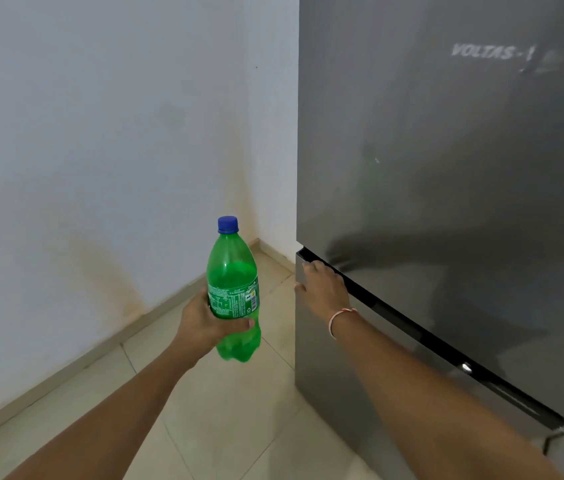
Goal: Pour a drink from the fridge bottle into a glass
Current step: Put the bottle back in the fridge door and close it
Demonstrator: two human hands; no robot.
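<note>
Two bare forearms reach up from the bottom of the view, nearest of all. Beyond them the grey fridge [447, 168] fills the right side, its doors shut, with the lettering "VOLTAS" high on the upper door and a dark gap running between the upper and lower doors. A pale wall [100, 116] with brownish stains covers the left side and meets the beige tiled floor [221, 410] at a skirting strip. The green bottle [234, 289] stands upright in the air over the floor, just left of the fridge's near corner, with a blue cap [228, 224] on top, a printed label round its middle, and drink filling it to about the shoulder. The left hand [204, 323] grasps the bottle at the label, thumb across the front. The right hand [322, 289] rests flat with relaxed fingers on the top corner of the lower door, fingertips at the gap. A red-and-white thread band [339, 318] circles the right wrist.
</note>
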